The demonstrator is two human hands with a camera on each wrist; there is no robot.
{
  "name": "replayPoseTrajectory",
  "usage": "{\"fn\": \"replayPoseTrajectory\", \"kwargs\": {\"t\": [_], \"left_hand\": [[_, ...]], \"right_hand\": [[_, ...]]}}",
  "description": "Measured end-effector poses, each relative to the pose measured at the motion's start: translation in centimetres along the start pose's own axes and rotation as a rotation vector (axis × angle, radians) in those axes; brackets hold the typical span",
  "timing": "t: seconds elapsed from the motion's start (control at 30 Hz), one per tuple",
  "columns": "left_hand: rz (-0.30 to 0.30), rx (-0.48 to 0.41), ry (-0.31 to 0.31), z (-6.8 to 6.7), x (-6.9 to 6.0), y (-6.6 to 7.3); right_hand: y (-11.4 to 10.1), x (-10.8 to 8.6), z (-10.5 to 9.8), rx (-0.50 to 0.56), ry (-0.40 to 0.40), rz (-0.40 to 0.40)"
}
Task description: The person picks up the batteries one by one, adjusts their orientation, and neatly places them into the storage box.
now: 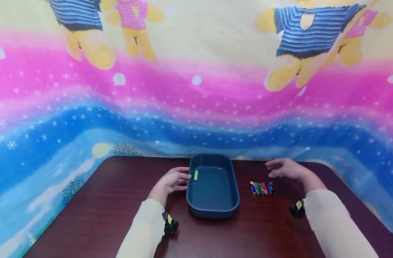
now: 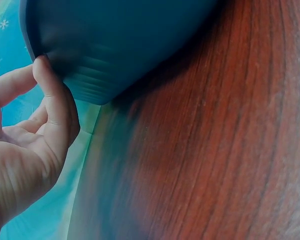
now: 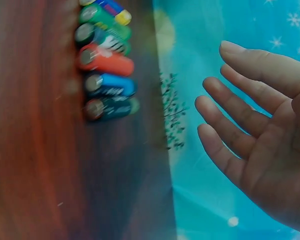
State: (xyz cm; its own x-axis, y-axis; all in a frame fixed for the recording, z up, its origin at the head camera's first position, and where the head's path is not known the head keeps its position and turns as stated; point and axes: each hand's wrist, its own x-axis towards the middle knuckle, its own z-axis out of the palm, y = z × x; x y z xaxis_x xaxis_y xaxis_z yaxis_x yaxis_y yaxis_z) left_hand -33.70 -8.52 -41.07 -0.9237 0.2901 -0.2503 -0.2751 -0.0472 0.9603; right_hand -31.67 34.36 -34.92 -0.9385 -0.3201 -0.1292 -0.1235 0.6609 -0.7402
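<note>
On the reddish-brown wood-grain surface, the deep blue-grey tray with rounded corners stood in front of me, and my left hand was at its left side, fingers bent and pinching the rim. Just inside that wall, near my fingertips, lay a light-green cylindrical battery. My right hand hung in the air beyond the right side of the tray, fingers spread loosely and holding nothing. Near it, to the right of the tray and apart from it, a tight row of six multicoloured cylindrical batteries lay side by side, blue, green, red and black among them. Behind the surface hung a pink, blue and cream printed cloth with snowflakes and bears.
</note>
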Motion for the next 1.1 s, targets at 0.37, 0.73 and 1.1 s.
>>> {"fn": "replayPoseTrajectory", "kwargs": {"t": [0.37,0.73,1.1], "left_hand": [[0.005,-0.002,-0.009,-0.2,0.0,0.0],[0.004,-0.011,-0.002,-0.2,0.1,-0.1],[0.01,-0.008,0.004,-0.2,0.1,-0.3]], "right_hand": [[3.1,-0.8,1.9,-0.084,-0.049,0.03],[4.2,-1.1,2.9,-0.133,-0.05,0.097],[4.6,-0.8,3.2,-0.164,-0.034,0.095]]}}
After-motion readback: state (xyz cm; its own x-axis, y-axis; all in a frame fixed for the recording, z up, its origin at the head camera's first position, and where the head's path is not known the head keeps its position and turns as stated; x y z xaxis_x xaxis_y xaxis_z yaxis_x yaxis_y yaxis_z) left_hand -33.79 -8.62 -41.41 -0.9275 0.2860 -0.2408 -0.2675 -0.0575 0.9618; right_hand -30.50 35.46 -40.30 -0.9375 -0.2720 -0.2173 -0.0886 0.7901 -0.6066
